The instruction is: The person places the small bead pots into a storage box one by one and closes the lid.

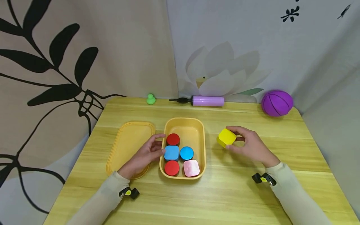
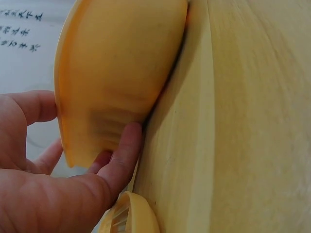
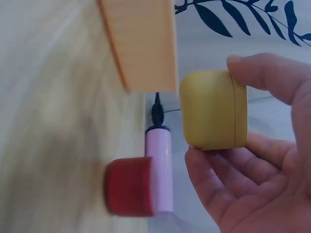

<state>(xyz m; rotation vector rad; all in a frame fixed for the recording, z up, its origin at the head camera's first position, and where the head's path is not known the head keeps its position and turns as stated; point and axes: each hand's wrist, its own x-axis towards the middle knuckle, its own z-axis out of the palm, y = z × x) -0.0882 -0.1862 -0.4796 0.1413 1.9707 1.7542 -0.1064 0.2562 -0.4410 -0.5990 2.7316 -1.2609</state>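
Observation:
My right hand (image 1: 250,143) pinches a yellow rounded-square block (image 1: 226,138) above the table, right of the container; its thumb and fingers are on opposite sides of the block (image 3: 211,111). My left hand (image 1: 145,153) holds the yellow container (image 1: 202,137) at its left side, its fingertips at the rim and on the outer wall (image 2: 124,58). Inside lie two red round blocks (image 1: 173,139), a blue square one (image 1: 171,153), a blue round one (image 1: 187,153) and a pink square one (image 1: 191,168). A red block (image 3: 129,187) on the table shows only in the right wrist view.
The container's lid (image 1: 130,143) lies flat on the wooden table (image 1: 213,200), left of the container and partly under my left hand. Along the back edge are a green figure (image 1: 151,99), a purple pump (image 1: 208,101) and a purple ball (image 1: 277,103).

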